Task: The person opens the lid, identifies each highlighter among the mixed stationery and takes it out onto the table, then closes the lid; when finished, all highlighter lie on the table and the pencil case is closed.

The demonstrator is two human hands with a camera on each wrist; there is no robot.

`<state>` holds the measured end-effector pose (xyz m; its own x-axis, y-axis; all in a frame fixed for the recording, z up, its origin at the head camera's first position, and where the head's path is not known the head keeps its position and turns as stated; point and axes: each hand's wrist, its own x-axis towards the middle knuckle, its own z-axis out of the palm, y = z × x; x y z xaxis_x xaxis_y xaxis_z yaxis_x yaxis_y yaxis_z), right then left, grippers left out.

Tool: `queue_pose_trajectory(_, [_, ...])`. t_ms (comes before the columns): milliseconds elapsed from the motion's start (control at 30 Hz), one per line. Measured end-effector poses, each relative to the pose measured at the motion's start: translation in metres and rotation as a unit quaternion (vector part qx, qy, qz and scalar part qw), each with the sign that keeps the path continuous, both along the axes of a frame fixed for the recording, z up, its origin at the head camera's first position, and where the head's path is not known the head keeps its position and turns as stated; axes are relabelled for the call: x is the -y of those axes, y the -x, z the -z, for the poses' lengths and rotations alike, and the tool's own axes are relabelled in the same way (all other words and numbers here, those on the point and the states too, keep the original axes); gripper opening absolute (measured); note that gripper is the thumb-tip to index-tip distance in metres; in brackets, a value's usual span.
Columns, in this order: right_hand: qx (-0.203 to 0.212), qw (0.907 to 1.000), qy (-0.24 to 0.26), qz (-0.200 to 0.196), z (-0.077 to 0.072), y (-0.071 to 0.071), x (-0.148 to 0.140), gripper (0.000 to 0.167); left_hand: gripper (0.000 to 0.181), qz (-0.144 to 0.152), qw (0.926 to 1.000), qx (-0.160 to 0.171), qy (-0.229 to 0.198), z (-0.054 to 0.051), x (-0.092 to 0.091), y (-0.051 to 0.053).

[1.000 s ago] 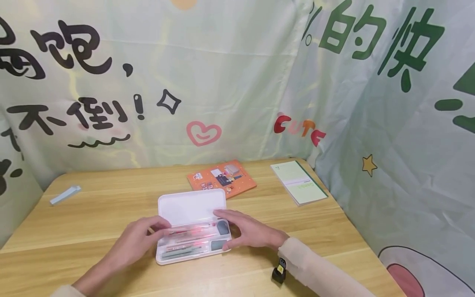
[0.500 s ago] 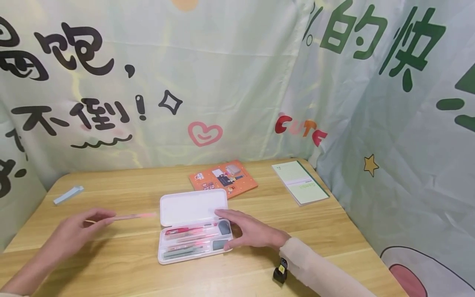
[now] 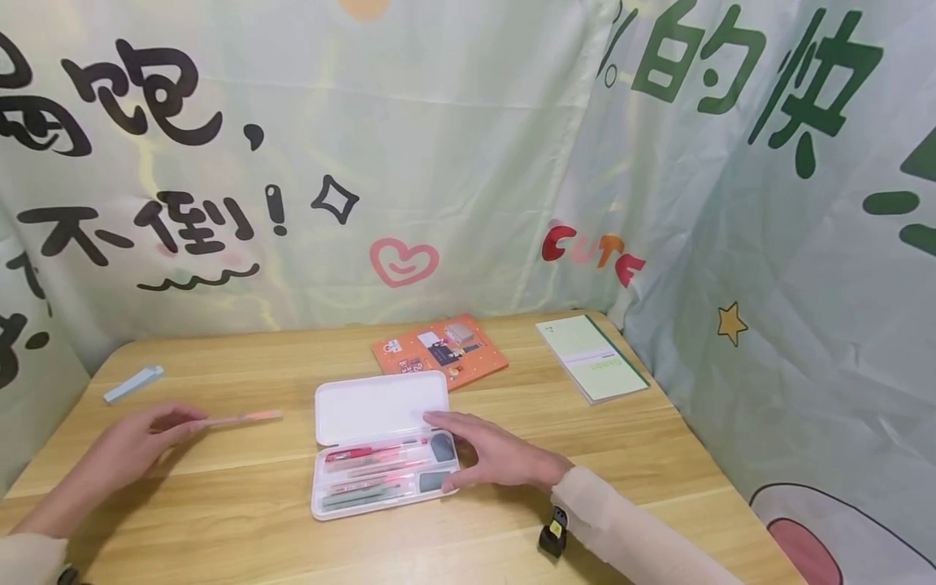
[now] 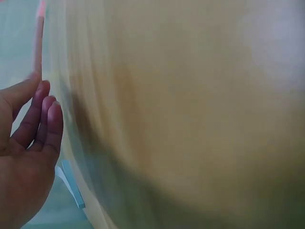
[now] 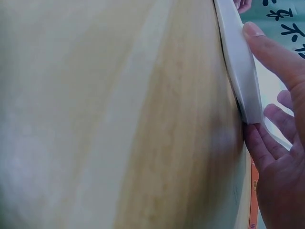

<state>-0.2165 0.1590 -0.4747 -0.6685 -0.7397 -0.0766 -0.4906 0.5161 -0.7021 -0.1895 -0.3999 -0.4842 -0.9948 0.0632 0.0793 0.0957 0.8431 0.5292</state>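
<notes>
Left of the pencil case (image 3: 380,507), the left hand (image 3: 139,441) pinches a pinkish pen (image 3: 244,418) between thumb and fingertips, its pink end toward the case. The right hand (image 3: 504,457), thumb and fingers parted, holds the case's right end, thumb at the front corner. The case rests on the desk (image 3: 249,520), lid (image 3: 380,406) folded back; inside, a red pen (image 3: 349,454) lies behind other slim sticks, with two dark grey pieces at the right end.
</notes>
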Motion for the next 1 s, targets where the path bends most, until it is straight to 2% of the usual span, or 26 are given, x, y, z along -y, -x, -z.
queue_pose_trajectory(267, [0.001, 1.0000, -0.001, 0.002, -0.002, -0.002, -0.001, 0.099, 0.037, -0.002, 0.9996, 0.027, -0.010, 0.001, -0.004, 0.034])
queue_pose_trajectory(500, [-0.007, 0.9999, -0.008, -0.005, -0.001, -0.001, -0.001, 0.100, 0.038, 0.000, 0.9996, 0.025, -0.015, 0.006, 0.000, 0.054])
queue_pose_trajectory(800, [-0.003, 0.9999, -0.009, -0.009, -0.002, 0.000, 0.001, 0.099, 0.027, 0.000, 0.9997, 0.022, -0.012, 0.006, 0.001, 0.062])
queue_pose_trajectory(1000, [0.004, 0.9999, -0.008, -0.007, -0.002, -0.001, 0.000, 0.100, 0.027, -0.006, 0.9996, 0.026, -0.008, 0.006, -0.001, 0.065])
